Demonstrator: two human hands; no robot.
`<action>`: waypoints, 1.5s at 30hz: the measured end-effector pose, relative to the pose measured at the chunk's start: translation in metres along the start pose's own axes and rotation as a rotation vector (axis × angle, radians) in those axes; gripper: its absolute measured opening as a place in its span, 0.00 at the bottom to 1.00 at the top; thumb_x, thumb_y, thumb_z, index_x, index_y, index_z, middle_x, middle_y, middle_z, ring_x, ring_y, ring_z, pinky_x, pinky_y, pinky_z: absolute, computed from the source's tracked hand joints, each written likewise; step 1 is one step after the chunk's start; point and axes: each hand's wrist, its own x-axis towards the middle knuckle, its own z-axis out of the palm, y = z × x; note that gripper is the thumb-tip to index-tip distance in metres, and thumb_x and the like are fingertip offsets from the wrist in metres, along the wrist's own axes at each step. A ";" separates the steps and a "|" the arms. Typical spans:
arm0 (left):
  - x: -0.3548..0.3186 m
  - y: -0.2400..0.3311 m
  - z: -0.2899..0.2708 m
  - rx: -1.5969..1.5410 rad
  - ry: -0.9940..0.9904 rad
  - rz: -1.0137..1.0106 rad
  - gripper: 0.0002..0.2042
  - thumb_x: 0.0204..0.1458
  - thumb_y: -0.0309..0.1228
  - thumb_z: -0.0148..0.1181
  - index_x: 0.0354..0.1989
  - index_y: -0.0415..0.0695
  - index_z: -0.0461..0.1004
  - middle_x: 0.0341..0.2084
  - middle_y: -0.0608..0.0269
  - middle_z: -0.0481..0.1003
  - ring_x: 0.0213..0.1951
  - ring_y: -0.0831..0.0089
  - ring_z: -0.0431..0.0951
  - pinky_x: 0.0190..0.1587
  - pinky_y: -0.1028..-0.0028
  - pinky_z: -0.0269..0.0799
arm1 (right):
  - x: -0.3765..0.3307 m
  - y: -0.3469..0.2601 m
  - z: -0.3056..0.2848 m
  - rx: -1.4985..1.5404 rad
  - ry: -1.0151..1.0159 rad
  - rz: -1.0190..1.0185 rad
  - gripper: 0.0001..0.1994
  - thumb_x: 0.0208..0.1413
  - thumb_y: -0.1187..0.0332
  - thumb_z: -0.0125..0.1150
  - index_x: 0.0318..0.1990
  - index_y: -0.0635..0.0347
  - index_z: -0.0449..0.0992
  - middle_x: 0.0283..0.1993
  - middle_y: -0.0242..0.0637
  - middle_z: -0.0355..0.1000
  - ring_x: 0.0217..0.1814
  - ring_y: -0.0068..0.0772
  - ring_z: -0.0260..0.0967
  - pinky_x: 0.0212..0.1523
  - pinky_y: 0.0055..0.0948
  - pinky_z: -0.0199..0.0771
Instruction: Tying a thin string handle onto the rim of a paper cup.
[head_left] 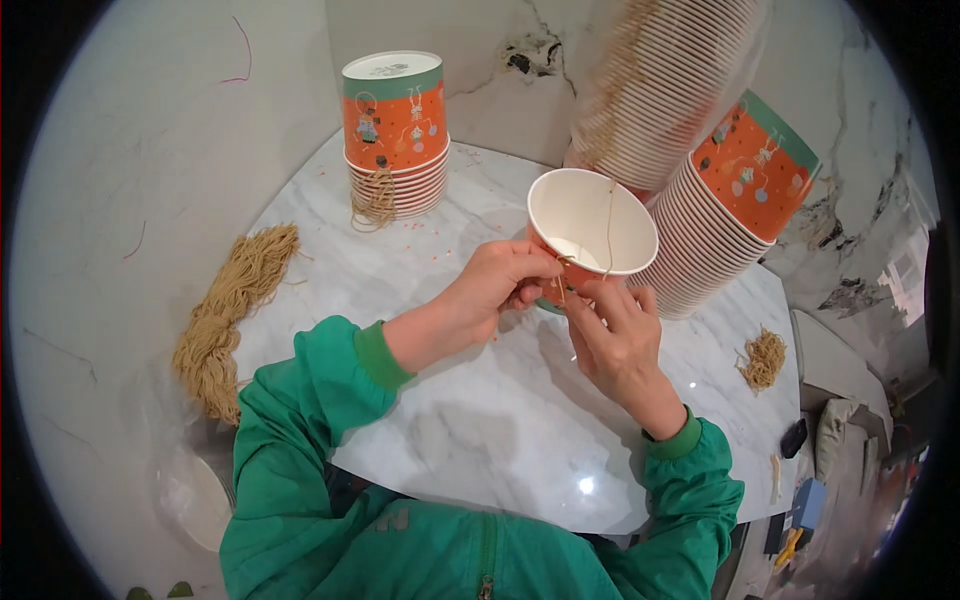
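A white-lined paper cup (585, 190) stands upright on the marble tabletop, orange outside. A tan string (611, 215) crosses its far rim and runs down over the inside toward the near side. At the near rim, my left hand (500, 285) is closed, thumb and forefinger pinching string. My right hand (618, 335) is closed just to the right, its fingertips bent on string against the cup's front wall. Fingers hide part of the cup's front and the exact run of the string there.
An upside-down cup stack (397, 130) stands far left, with looped strings hanging on it. A long stack (720, 215) leans at right beside bagged cups (670, 80). A tan string bundle (235, 310) lies at the left edge, a small clump (763, 360) at right. Marble walls border the table (450, 430).
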 end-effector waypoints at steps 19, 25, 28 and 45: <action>-0.008 0.007 0.013 0.031 -0.030 -0.055 0.05 0.57 0.30 0.63 0.34 0.41 0.78 0.23 0.72 0.70 0.24 0.85 0.63 0.25 0.81 0.56 | -0.013 0.003 -0.005 -0.006 -0.036 -0.084 0.16 0.38 0.77 0.68 0.39 0.64 0.80 0.42 0.33 0.73 0.31 0.29 0.66 0.32 0.33 0.57; -0.005 0.012 0.008 0.002 -0.025 -0.056 0.05 0.58 0.29 0.62 0.35 0.40 0.77 0.27 0.70 0.74 0.24 0.85 0.63 0.25 0.81 0.58 | -0.014 0.005 -0.006 -0.026 -0.083 -0.137 0.17 0.36 0.76 0.67 0.40 0.64 0.80 0.42 0.33 0.74 0.32 0.28 0.66 0.32 0.32 0.56; -0.003 0.007 0.006 0.025 -0.036 -0.044 0.06 0.59 0.30 0.61 0.36 0.39 0.77 0.26 0.71 0.72 0.24 0.85 0.64 0.25 0.81 0.58 | -0.017 0.009 -0.004 -0.006 -0.098 -0.120 0.17 0.37 0.75 0.68 0.40 0.63 0.80 0.42 0.34 0.74 0.32 0.29 0.66 0.32 0.32 0.57; -0.007 0.005 0.010 0.005 -0.040 -0.103 0.06 0.58 0.31 0.62 0.34 0.42 0.77 0.23 0.76 0.66 0.23 0.86 0.59 0.24 0.82 0.54 | -0.007 0.002 0.010 0.012 -0.057 0.027 0.20 0.39 0.78 0.69 0.44 0.62 0.77 0.26 0.28 0.68 0.28 0.28 0.65 0.34 0.36 0.54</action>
